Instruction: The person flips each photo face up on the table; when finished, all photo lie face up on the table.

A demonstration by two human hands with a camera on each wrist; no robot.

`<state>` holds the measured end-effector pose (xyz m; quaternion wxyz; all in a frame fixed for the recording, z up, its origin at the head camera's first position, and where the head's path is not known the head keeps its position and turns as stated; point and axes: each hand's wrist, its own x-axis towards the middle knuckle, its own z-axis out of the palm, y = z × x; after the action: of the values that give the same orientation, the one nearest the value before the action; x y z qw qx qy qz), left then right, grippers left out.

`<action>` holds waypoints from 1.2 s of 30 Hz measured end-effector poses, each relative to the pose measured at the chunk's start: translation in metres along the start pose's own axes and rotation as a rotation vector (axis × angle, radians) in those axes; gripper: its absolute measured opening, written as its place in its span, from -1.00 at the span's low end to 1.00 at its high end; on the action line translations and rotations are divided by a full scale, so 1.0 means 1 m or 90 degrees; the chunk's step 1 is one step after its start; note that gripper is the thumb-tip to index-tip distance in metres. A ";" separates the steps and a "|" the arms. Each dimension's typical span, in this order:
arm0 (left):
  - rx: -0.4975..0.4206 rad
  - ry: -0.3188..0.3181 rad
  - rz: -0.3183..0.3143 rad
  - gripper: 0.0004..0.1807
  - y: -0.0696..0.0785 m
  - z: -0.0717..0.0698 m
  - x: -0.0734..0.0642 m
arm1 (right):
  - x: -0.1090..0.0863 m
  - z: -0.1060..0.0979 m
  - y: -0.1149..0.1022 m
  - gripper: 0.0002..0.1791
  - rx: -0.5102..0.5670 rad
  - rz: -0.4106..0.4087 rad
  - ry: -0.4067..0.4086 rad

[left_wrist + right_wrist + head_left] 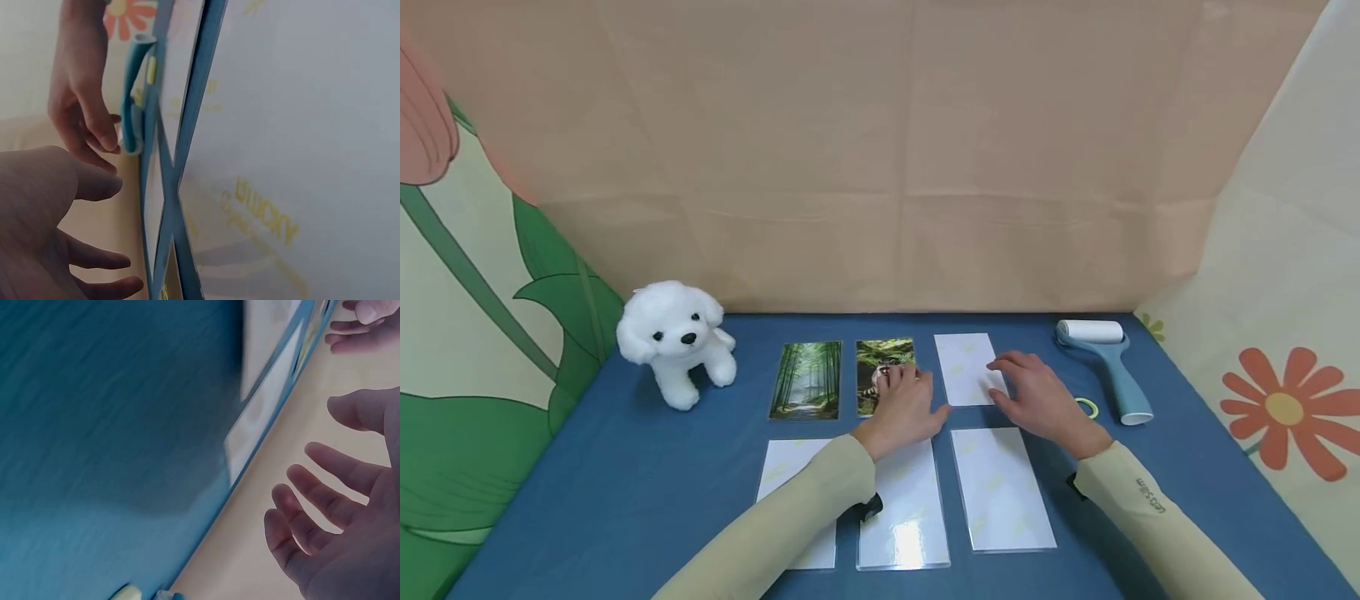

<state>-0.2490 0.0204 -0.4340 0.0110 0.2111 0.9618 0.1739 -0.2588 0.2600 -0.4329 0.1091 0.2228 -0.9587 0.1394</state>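
Observation:
My left hand point(902, 410) hovers over the near end of a picture card point(868, 360) showing an animal among greenery, and covers part of it. In the left wrist view its fingers point(100, 256) are spread with nothing between them. My right hand point(1047, 404) is beside the upper right white card point(964, 367), fingertips overlapping its right edge. The right wrist view shows those fingers point(325, 494) loosely bent and holding nothing. Left of the animal card lies a forest picture card point(808, 379). Nearer me are white cards at left point(786, 458), middle point(906, 508) and right point(1003, 492).
A white plush dog point(673, 342) sits at the back left of the blue-covered table point(647, 483). At the right lie a lint roller point(1112, 367) with a blue handle and a small yellow-green ring point(1093, 408). A tan backdrop point(880, 167) rises behind the table.

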 end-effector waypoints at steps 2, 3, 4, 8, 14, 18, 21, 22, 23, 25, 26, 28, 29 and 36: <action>0.004 -0.003 0.005 -0.55 0.002 0.002 0.002 | -0.002 0.000 0.004 -0.56 -0.007 -0.001 -0.001; 0.005 -0.005 0.007 -0.55 0.004 0.003 0.004 | -0.002 0.000 0.007 -0.57 -0.012 -0.002 -0.002; 0.004 -0.007 0.010 -0.57 0.005 0.003 0.005 | -0.003 0.000 0.009 -0.57 -0.015 -0.002 -0.004; 0.007 -0.014 0.018 -0.60 0.009 0.009 0.011 | -0.005 0.001 0.016 -0.58 -0.024 0.001 -0.014; 0.032 -0.012 0.015 -0.57 0.014 0.017 0.019 | -0.007 0.000 0.025 -0.56 -0.036 -0.002 -0.025; 0.032 -0.016 0.014 -0.55 0.016 0.019 0.024 | -0.007 0.000 0.030 -0.55 -0.042 -0.005 -0.034; 0.033 -0.020 0.012 -0.54 0.017 0.020 0.027 | -0.008 0.002 0.033 -0.53 -0.042 -0.007 -0.042; 0.034 -0.022 0.009 -0.53 0.017 0.021 0.027 | -0.007 0.002 0.034 -0.53 -0.041 -0.007 -0.046; 0.035 -0.023 0.007 -0.53 0.017 0.022 0.028 | -0.007 0.003 0.035 -0.52 -0.040 -0.007 -0.050; 0.039 -0.027 0.004 -0.52 0.017 0.023 0.029 | -0.006 0.004 0.035 -0.51 -0.036 -0.006 -0.060; 0.042 -0.028 0.003 -0.52 0.017 0.023 0.029 | -0.006 0.005 0.036 -0.50 -0.035 -0.005 -0.066; 0.043 -0.030 0.001 -0.51 0.018 0.024 0.030 | -0.004 0.006 0.036 -0.49 -0.034 -0.002 -0.079; 0.042 -0.031 0.000 -0.51 0.018 0.024 0.031 | -0.004 0.007 0.037 -0.49 -0.034 0.000 -0.086; 0.061 -0.036 -0.014 -0.48 0.020 0.023 0.035 | 0.001 0.007 0.039 -0.44 -0.037 0.005 -0.111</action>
<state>-0.2706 0.0592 -0.4469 0.0296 0.2054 0.9707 0.1215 -0.2786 0.2904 -0.4480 0.0309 0.2274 -0.9690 0.0918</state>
